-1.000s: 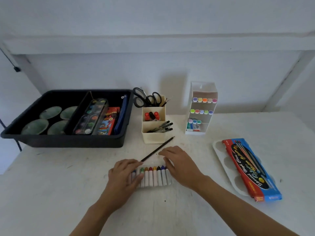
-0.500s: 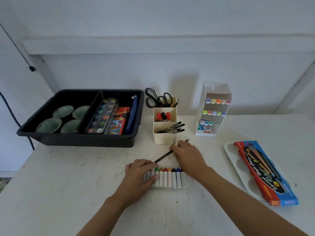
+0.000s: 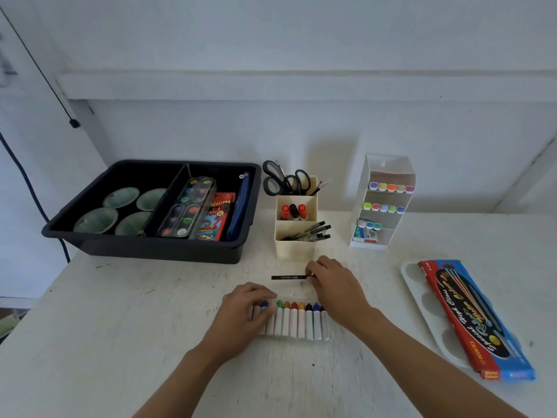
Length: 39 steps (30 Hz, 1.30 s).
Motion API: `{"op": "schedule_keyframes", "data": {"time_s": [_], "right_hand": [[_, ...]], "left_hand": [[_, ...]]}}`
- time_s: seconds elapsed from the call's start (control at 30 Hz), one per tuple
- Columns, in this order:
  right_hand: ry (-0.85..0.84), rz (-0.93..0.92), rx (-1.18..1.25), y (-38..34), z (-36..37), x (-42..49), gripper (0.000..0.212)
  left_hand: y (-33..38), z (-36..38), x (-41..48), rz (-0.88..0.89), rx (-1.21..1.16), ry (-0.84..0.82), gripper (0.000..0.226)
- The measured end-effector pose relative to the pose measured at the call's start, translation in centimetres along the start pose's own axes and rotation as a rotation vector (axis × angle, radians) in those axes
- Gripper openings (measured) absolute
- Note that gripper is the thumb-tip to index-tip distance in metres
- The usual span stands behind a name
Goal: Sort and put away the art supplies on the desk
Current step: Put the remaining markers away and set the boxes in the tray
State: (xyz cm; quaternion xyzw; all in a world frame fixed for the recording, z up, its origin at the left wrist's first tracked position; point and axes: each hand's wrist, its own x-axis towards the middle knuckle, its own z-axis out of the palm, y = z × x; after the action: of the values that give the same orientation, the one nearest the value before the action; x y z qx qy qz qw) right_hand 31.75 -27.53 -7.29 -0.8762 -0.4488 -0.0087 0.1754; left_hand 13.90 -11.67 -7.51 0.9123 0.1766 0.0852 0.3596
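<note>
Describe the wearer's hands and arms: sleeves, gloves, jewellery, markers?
Left hand and right hand are bare: no gloves, rings, watch or bands visible. Left forearm and right forearm are uncovered to the frame edge, with no sleeve in view. No tracking markers, cables or markings seen.

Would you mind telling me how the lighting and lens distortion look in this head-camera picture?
Head view: dim, bluish, even light; a soft shadow on the wall behind the pen holder; the marker rack leans, likely wide-angle distortion; no glare, edges fairly sharp.
</note>
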Motion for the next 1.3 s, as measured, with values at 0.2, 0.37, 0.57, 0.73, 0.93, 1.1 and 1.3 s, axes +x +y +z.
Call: {"op": "schedule_keyframes", "data": {"time_s": [0.2,0.37,0.57,0.73,0.93,1.1,1.3], "right_hand": [[0.05,-0.058,0.103,-1.8,-0.4,0.7,0.017],[0.036,-0.114,0.146,-3.9,-0.3,2.0,0.015],[-0.143,-0.14,0.088,-5.3,-0.5,3.1,0.016],[-0.108,-0.214,0.335,-9.9,-2.6,5.6,0.01],[0.067,-0.155,0.595,-15.2,-3.8,12.1,0.008],[-0.12,0.261,0.687,-17.7,-2.3,18.6,0.009],[-0.316,0.422,0.616,-18.6,0.1,22.8,0.025]], "left_hand": [[0.8,-4.2,0.4,0.01,-0.105,0.209,0.008],[0.7,-9.7,1.6,0.042,-0.102,0.403,0.006],[-1.1,-15.0,5.5,-0.007,0.06,0.443,0.003],[-3.5,-16.3,8.2,-0.054,0.212,0.312,0.013],[-4.6,-16.6,11.2,-0.09,0.687,0.142,0.04],[-5.6,-17.9,13.5,-0.136,0.957,0.015,0.063],[-7.5,-18.3,14.3,-0.121,0.931,0.045,0.074]]}}
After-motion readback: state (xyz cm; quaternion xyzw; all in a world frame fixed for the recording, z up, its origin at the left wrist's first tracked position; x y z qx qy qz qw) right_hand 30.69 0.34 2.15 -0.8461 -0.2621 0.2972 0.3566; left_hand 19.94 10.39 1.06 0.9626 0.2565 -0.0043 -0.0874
